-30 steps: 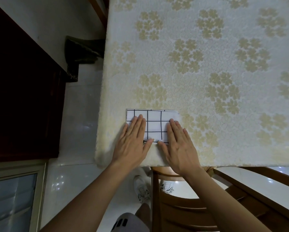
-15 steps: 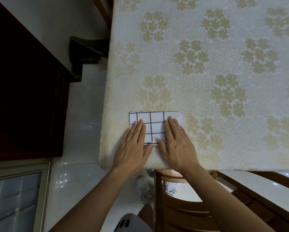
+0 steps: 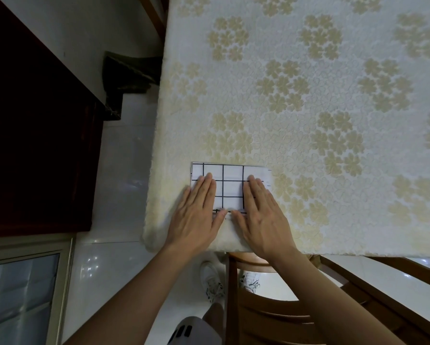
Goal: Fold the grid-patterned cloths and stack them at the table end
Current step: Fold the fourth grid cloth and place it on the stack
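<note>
Floral tablecloth [image 3: 321,135] bears folded grid cloth [image 3: 231,186] under left hand [image 3: 196,215] and right hand [image 3: 262,215].

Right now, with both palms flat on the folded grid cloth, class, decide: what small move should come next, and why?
Probably lift both hands straight off. The grid cloth is already a compact folded rectangle near the corner of the table, and the left hand and right hand press it flat with straight fingers, so the crease looks set.
</note>
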The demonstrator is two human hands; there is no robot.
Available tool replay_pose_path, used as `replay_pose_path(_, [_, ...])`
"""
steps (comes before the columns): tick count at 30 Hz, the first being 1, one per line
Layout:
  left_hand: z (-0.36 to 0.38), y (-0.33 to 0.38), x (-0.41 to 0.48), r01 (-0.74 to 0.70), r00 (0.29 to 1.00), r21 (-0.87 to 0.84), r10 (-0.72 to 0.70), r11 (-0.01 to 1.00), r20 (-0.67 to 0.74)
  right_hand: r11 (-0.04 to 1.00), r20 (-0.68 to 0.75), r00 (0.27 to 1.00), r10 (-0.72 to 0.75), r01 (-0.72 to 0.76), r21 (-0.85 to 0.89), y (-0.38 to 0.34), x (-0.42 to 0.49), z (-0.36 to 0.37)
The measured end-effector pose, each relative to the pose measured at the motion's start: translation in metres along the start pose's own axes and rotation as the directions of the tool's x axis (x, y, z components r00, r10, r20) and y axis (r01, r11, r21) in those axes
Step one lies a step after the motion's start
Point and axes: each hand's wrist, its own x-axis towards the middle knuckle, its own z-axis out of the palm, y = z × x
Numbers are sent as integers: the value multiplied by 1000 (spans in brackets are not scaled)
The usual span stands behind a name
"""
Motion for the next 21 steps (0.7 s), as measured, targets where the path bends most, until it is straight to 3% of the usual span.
replay_pose_path(15, [3, 4, -18, 35, 999, -37, -35, 999, 8, 1000, 33, 999, -13, 14, -19, 5, -2, -3])
replay_pose_path(21, [-30, 1, -24, 40, 990, -8, -41, 999, -135, 999, 6, 1000, -10, 11, -39, -2, 3, -42])
